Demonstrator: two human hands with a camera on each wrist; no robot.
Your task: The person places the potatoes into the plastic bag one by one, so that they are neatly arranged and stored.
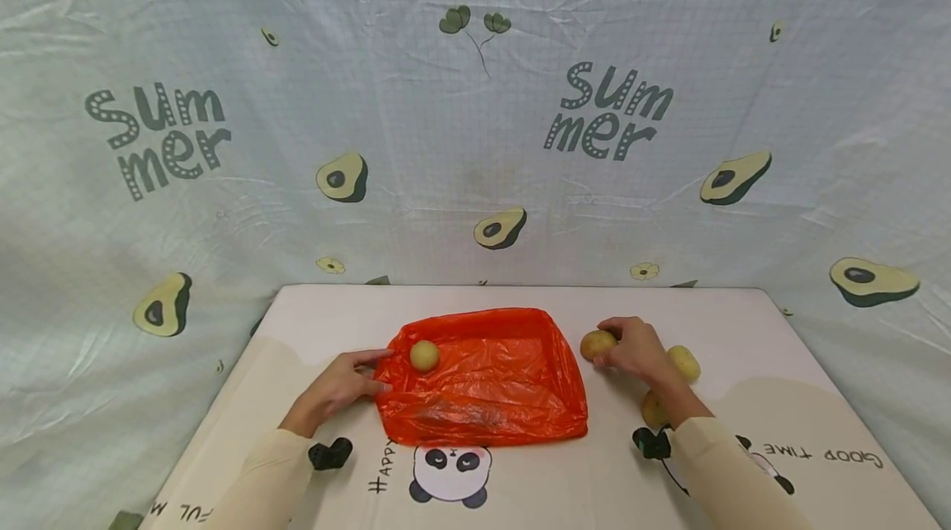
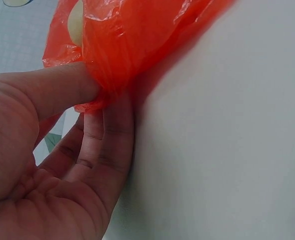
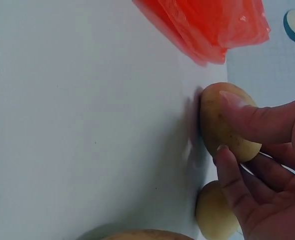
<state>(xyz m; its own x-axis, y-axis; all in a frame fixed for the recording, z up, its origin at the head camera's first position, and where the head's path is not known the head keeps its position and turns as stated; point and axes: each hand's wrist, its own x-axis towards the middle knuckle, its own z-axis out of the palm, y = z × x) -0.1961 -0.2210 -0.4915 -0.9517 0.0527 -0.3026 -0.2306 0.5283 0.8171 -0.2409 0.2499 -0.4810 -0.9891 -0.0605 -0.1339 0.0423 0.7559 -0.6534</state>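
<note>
A red plastic bag [image 1: 490, 365] lies spread in a roughly rectangular shape on the white table, its sides standing up. One potato [image 1: 424, 356] sits inside, near the bag's left end. My left hand [image 1: 347, 384] pinches the gathered left edge of the bag, thumb on one side and fingers on the other, as the left wrist view shows. To the right of the bag, my right hand [image 1: 631, 348] grips another potato [image 3: 220, 122] between thumb and fingers, low over the table. Two more potatoes, one farther back [image 1: 683, 363] and one nearer [image 1: 654, 410], lie beside the right wrist, which partly hides the nearer one.
The table [image 1: 319, 319] bears printed drawings, among them a panda [image 1: 451, 472] in front of the bag. Black objects sit at both wrists, left [image 1: 330, 454] and right [image 1: 652, 442]. A pale sheet with avocado prints [image 1: 500, 229] hangs behind the table.
</note>
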